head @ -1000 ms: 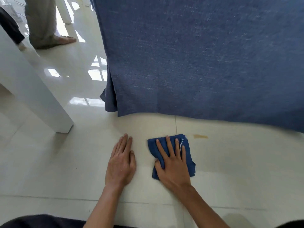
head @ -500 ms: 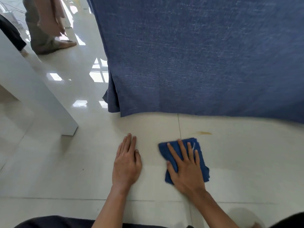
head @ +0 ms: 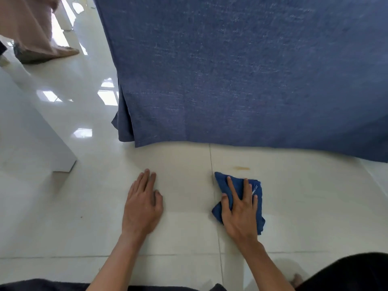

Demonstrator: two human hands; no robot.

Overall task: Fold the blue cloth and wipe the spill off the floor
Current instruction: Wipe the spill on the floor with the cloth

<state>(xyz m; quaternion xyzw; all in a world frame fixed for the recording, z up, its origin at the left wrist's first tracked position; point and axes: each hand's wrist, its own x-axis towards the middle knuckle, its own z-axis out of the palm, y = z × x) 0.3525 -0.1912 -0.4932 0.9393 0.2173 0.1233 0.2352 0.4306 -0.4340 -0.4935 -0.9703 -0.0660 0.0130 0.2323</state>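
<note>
A small folded blue cloth (head: 259,198) lies flat on the pale tiled floor. My right hand (head: 239,213) presses down on it with fingers spread, covering its middle. A thin yellowish-brown smear, the spill (head: 241,168), marks the tile just beyond the cloth's far edge and is not covered by it. My left hand (head: 142,206) rests flat on the bare floor to the left, palm down, fingers together, holding nothing.
A large blue fabric cover (head: 231,70) hangs down to the floor right behind the spill. A white furniture leg (head: 42,143) stands at the left. Another person's foot and trouser hem (head: 42,45) are at the far left back. My dark-clothed knees border the bottom edge.
My right hand has slid the cloth to the right across the tile joint, closer to the smear. My left hand has stayed planted. The person at the back left has stepped.
</note>
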